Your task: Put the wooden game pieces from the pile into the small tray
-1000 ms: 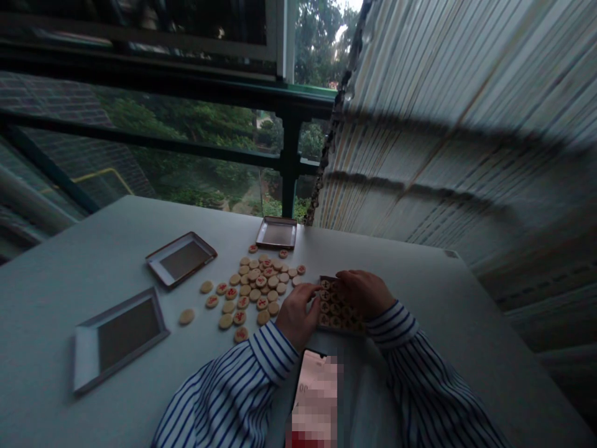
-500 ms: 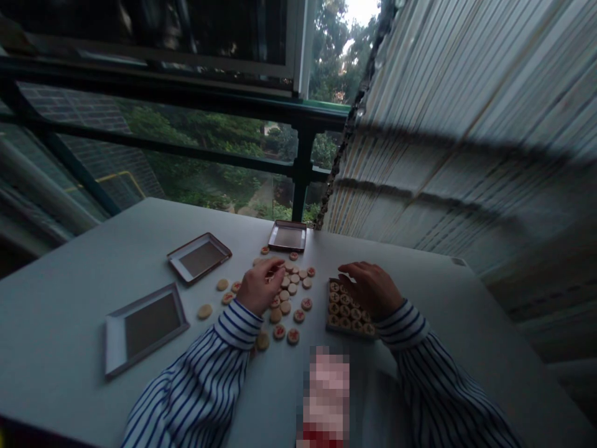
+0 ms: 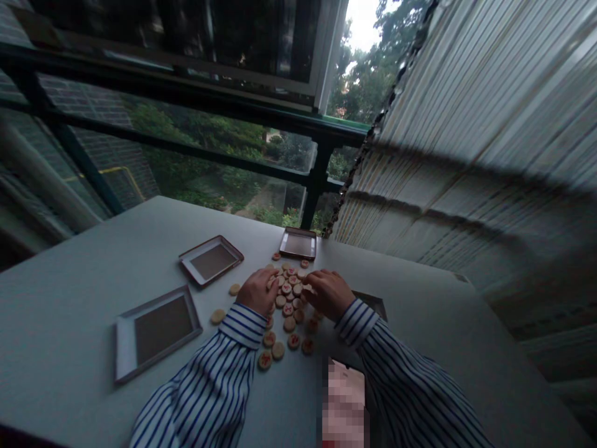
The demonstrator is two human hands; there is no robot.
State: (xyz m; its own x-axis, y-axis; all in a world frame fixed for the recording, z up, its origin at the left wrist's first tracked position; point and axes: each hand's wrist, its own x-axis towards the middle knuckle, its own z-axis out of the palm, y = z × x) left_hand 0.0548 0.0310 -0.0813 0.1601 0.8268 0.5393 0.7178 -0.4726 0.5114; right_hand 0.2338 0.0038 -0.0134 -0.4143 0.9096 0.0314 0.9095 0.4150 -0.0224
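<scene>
Loose round wooden xiangqi pieces [image 3: 290, 324] lie in a pile mid-table, several with red characters, others showing plain faces. At the pile's left side is my left hand [image 3: 255, 292], its fingers curled, a piece seemingly between thumb and forefinger. My right hand [image 3: 330, 294] reaches in from the right, its fingertips bent down and closed about a piece; the thumb is mostly hidden. Behind my right wrist shows the far corner of a shallow box [image 3: 383, 306]; my sleeve covers most of it, including any pieces inside.
Two shallow trays stand at the left, a nearer one [image 3: 121, 354] and a farther one [image 3: 185, 267]. A third tray [image 3: 298, 256] sits at the table's back edge. A phone [image 3: 347, 398], partly pixelated, lies near the front. Curtain [image 3: 457, 137] hangs at the right.
My right hand has moved left from the box of piece rows to the loose pile. My left hand stays by the pile. The whole view has shifted slightly.
</scene>
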